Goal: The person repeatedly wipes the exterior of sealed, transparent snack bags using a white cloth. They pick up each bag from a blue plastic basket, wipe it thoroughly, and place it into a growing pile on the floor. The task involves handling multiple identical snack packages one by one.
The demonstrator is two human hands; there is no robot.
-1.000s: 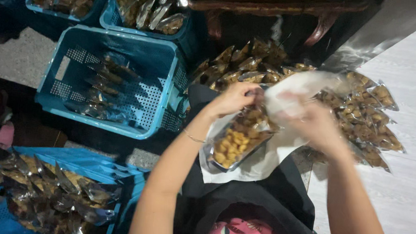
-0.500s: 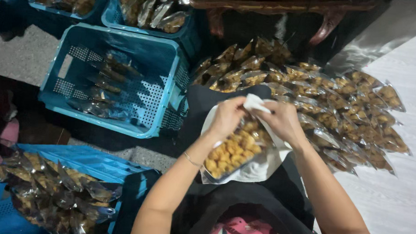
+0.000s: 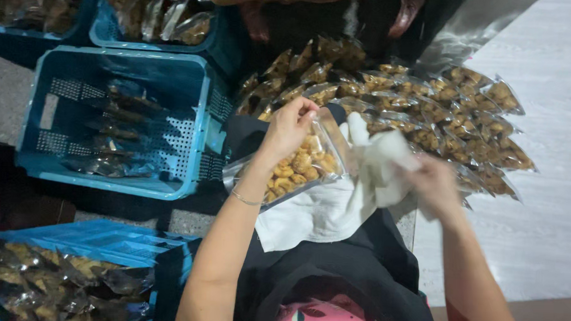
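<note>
My left hand (image 3: pixel 291 126) pinches the top edge of a clear plastic bag of golden fried snacks (image 3: pixel 294 170), which lies tilted over my lap. A white cloth (image 3: pixel 325 209) is spread under the bag. My right hand (image 3: pixel 433 184), blurred with motion, grips a bunched part of that cloth (image 3: pixel 380 160) to the right of the bag. A thin bracelet sits on my left wrist.
A pile of sealed snack bags (image 3: pixel 426 108) lies beyond my hands on the right. A blue plastic crate (image 3: pixel 194 151) with a few bags stands to the left, more blue crates (image 3: pixel 106 37) behind it. Another heap of bags (image 3: pixel 53 279) lies at the lower left.
My right hand has pulled away from the bag's top to the right, dragging the bunched cloth with it. My left hand stays on the bag's top edge.
</note>
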